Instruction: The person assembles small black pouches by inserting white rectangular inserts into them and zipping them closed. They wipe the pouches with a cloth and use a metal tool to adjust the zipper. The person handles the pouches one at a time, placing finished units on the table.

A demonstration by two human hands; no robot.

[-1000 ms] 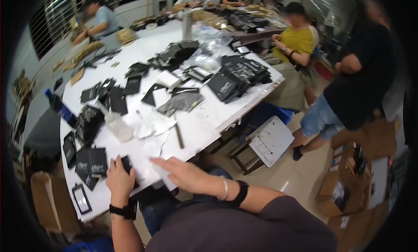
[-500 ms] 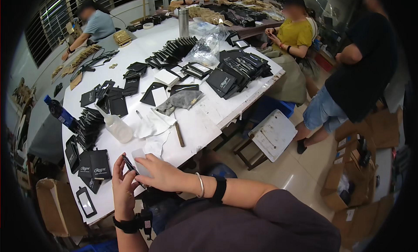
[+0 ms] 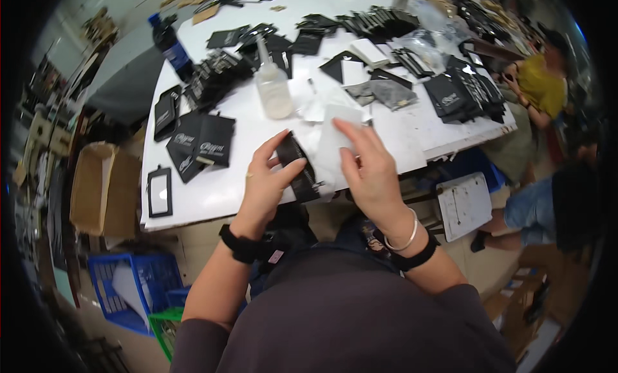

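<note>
My left hand (image 3: pixel 267 183) grips a flat black wallet-like piece (image 3: pixel 297 163), its thumb on the front and its fingers behind. A toothed or stitched pale line runs along the piece's edge. To the right of it, my right hand (image 3: pixel 373 170) pinches a translucent whitish sheet (image 3: pixel 333 129) between thumb and fingers, apart from the black piece. Beyond both hands, a squeeze bottle with a nozzle (image 3: pixel 275 96) stands on the white table. Black card holders (image 3: pixel 215 140) lie left of my left hand, and a windowed black holder (image 3: pixel 159 191) lies near the table's front edge.
Stacks of black holders (image 3: pixel 219 80) and a dark bottle with a blue cap (image 3: pixel 172 51) stand at the left. A grey cloth (image 3: pixel 393 95) and more holders (image 3: pixel 460 93) lie at the right. Below the table are a cardboard box (image 3: pixel 103 192), a blue crate (image 3: pixel 132 289) and a stool (image 3: pixel 465 205).
My hands, close together before, are now apart, with the sheet to the right of the black piece. The view has tilted down and turned, so the table appears higher.
</note>
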